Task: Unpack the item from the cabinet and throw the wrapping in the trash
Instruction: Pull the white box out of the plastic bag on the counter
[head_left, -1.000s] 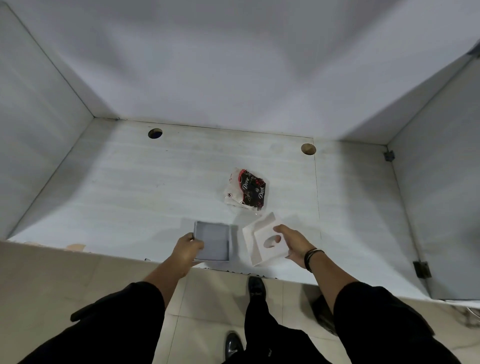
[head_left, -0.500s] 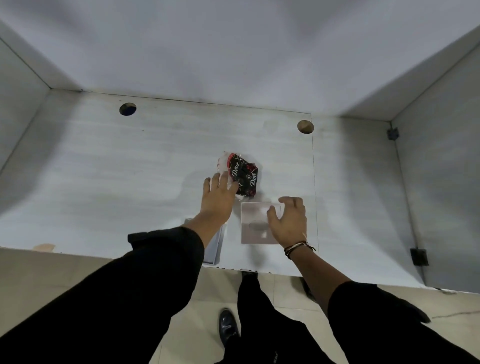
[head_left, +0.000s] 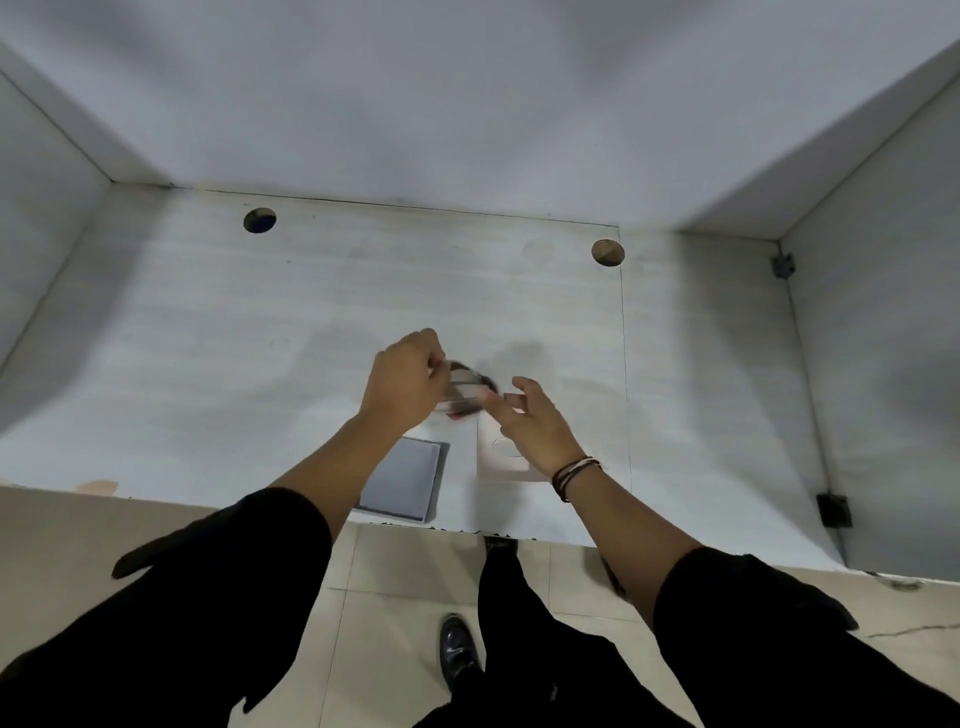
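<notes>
My left hand (head_left: 405, 379) is closed around the dark red-and-white wrapper packet (head_left: 467, 392), which is lifted off the cabinet floor (head_left: 260, 332) and blurred by motion. My right hand (head_left: 530, 421) hovers just to the right of the packet with its fingers spread, fingertips close to it; whether they touch it I cannot tell. Below my left forearm lies the grey box part (head_left: 402, 480), flat near the front edge. The white cardboard insert (head_left: 506, 465) with a round cut-out lies under my right hand, partly hidden by it.
The cabinet is a pale open compartment with side walls left and right and two round holes (head_left: 259, 220) (head_left: 607, 253) near the back. Hinge mounts (head_left: 834, 511) sit on the right wall. Tiled floor and my black shoe (head_left: 457, 652) are below the front edge.
My left hand has closed on the packet and raised it off the floor. My right hand has left the white insert and come up beside the packet.
</notes>
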